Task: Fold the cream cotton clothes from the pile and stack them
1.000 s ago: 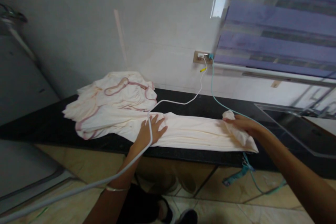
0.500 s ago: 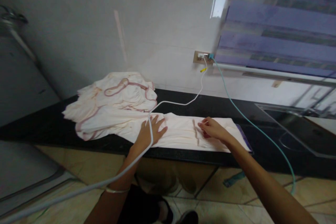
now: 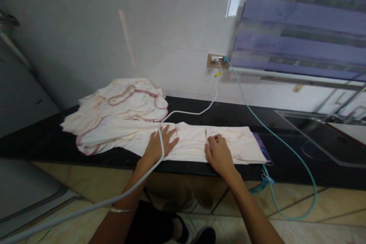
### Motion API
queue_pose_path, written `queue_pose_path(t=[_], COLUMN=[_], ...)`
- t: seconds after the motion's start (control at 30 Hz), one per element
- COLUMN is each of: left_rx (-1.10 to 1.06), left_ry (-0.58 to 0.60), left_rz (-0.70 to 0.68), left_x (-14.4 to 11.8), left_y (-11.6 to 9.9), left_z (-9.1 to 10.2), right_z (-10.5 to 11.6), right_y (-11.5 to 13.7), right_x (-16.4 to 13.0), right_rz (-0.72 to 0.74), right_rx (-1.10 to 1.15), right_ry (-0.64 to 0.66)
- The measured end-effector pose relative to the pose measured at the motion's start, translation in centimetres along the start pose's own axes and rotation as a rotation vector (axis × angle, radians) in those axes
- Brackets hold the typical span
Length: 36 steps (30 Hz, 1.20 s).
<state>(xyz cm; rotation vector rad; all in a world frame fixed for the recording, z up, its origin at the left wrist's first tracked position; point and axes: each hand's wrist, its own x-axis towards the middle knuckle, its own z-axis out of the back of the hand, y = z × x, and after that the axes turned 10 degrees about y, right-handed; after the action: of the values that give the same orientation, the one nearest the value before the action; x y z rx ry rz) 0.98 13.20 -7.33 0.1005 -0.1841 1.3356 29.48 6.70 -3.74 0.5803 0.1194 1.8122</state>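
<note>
No readable text, labels, brand names, numbers or signs can be seen on any surface or object in this view.

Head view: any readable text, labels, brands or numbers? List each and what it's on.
None readable.
Cream cloth under the left hand and right hand: no print, only pink edging.
Wall socket: no legible marking, too small.
White cable and teal cable: plain.
Black counter: unmarked.

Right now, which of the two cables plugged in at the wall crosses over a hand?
The white cable: it runs over the left hand. The teal cable drops off the counter edge right of the cloth.
</note>
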Motion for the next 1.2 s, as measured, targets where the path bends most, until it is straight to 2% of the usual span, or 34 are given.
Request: queue_pose_path(t=[0.33, 0.4, 0.5, 0.57, 0.67, 0.73, 0.8, 0.93, 1.03, 1.2], left_rx=[0.006, 0.025, 0.042, 0.044, 0.040, 0.034, 0.027, 0.014, 0.007, 0.034], left_ry=[0.027, 0.015, -0.018, -0.023, -0.007, -0.002, 0.001, 0.009, 0.015, -0.003], left_rz=[-0.009, -0.019, -0.018, -0.014, -0.011, -0.005, -0.002, -0.012, -0.013, -0.010], left_x=[-0.4, -0.4, -0.3, -0.3, -0.1, 0.0, 0.1, 0.2, 0.2, 0.1], left_y=[-0.1, -0.1, 0.0, 0.0, 0.0, 0.0, 0.1, 0.3, 0.4, 0.5], left_z=[0.7, 0.5, 0.2, 0.1, 0.1, 0.2, 0.1, -0.1, -0.3, -0.5], right_z=[0.2, 0.9, 2.2, 3.0, 3.8, 4.2, 4.7, 6.0, 6.2, 5.8], right_y=[-0.9, -0.7, -0.4, -0.7, -2.8, -5.3, -8.3, -13.0, -13.9, -13.3], right_x=[-0.5, -0.9, -2.7, -5.1, -9.7, -12.5, -14.2, -14.7, -13.4, -10.3], right_rz=[0.063, 0.053, 0.002, -0.071, -0.226, -0.341, -0.401, -0.465, -0.484, -0.562], right_rx=[0.275, 0.365, 0.419, 0.371, 0.199, 0.000, -0.173, -0.307, -0.327, -0.418], right_ry=[-0.066, -0.155, -0.418, -0.582, -0.668, -0.649, -0.572, -0.273, -0.147, -0.076])
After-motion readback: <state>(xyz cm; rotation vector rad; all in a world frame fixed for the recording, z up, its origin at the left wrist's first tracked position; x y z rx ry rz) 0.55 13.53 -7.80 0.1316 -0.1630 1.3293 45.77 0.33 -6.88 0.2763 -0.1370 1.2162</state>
